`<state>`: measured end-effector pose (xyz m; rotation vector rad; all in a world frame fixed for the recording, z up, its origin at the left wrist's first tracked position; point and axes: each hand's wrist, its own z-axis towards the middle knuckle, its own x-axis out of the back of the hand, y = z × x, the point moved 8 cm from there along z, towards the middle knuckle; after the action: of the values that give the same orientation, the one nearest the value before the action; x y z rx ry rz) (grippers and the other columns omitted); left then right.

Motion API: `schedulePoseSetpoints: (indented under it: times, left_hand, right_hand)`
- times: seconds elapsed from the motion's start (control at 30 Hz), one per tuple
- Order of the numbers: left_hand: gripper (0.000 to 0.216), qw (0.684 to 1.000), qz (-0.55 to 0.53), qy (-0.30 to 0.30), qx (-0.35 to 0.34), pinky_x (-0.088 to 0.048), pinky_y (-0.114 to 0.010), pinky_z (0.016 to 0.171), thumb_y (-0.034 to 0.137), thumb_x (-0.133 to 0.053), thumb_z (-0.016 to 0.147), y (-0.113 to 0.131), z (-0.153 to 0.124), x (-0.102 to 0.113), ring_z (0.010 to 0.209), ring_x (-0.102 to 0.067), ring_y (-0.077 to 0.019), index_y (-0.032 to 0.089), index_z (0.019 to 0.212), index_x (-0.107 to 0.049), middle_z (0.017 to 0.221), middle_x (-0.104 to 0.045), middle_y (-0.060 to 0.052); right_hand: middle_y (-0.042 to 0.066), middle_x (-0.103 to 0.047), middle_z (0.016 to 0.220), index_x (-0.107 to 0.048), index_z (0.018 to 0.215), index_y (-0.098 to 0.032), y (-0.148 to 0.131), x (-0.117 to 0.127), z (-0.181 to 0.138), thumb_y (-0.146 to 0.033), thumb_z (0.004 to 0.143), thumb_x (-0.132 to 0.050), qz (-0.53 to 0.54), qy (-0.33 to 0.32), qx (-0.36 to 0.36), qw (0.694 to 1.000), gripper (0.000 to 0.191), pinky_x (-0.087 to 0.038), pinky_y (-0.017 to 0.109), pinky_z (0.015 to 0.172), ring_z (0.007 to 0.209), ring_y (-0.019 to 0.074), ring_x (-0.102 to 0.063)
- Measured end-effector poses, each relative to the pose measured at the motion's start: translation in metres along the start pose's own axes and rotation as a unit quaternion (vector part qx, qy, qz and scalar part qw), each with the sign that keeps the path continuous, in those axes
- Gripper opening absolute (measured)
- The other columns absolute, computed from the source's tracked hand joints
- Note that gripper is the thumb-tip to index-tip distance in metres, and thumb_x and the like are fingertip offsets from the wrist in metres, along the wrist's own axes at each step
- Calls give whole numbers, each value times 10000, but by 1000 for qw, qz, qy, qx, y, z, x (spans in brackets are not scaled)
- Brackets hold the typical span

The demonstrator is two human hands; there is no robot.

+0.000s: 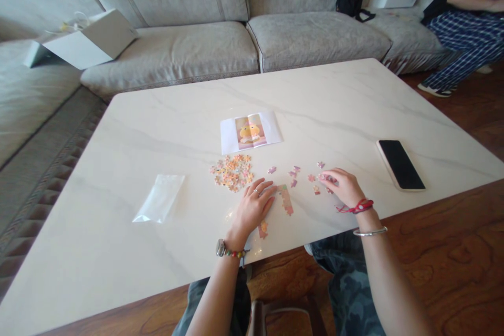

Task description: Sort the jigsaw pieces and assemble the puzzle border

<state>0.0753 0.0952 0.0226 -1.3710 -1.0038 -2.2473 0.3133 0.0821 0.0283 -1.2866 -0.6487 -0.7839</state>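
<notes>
My left hand [254, 205] rests on the table with its fingers stretched out, holding nothing. Its fingertips reach toward a joined strip of pink puzzle pieces [286, 201]. Partly under its palm side lies another small joined section [263, 229] with orange on it. My right hand [343, 185] is pinched over several loose pinkish pieces, apparently with a puzzle piece [323, 177] at its fingertips; the fingers partly hide it. Between the hands lie scattered purple-pink pieces [293, 174]. A heap of orange and pink pieces [232, 172] sits beyond my left hand.
Behind the heap lies a creased picture sheet [251, 131] showing yellow figures. A clear plastic bag [159, 198] is at left, a phone [400, 165] at right on the white table [157, 131]. A grey sofa [189, 47] stands behind; a person [468, 31] sits at far right.
</notes>
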Motion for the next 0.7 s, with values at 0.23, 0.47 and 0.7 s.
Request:
schedulePoseSetpoints:
  times: [0.23,0.47,0.7]
  left_hand:
    - [280,1000,2,4,-7,-419,-441,925,232,-427,862,-3,1,-3,1160,-412,-240,228,1129,-514,1171,-536,-60]
    - [279,1000,3,6,-6,-432,-444,910,229,-429,861,-4,1,-2,1157,-416,-244,227,1127,-514,1166,-538,-65]
    - [270,1000,6,16,-8,-444,-441,896,223,-428,862,-6,0,0,1144,-424,-243,216,1117,-516,1152,-545,-67]
  right_hand:
    - [62,-628,820,-633,827,-191,-1,-3,0,-301,794,-505,0,-6,17,1000,172,-478,292,681,731,164,-588]
    - [57,-624,822,-627,844,-191,1,-6,-1,-280,794,-508,-14,-16,24,1000,157,-472,285,675,719,158,-587]
    - [58,-627,794,-621,868,-178,-2,-4,-1,-270,784,-520,-27,-6,24,999,162,-469,284,673,719,163,-582]
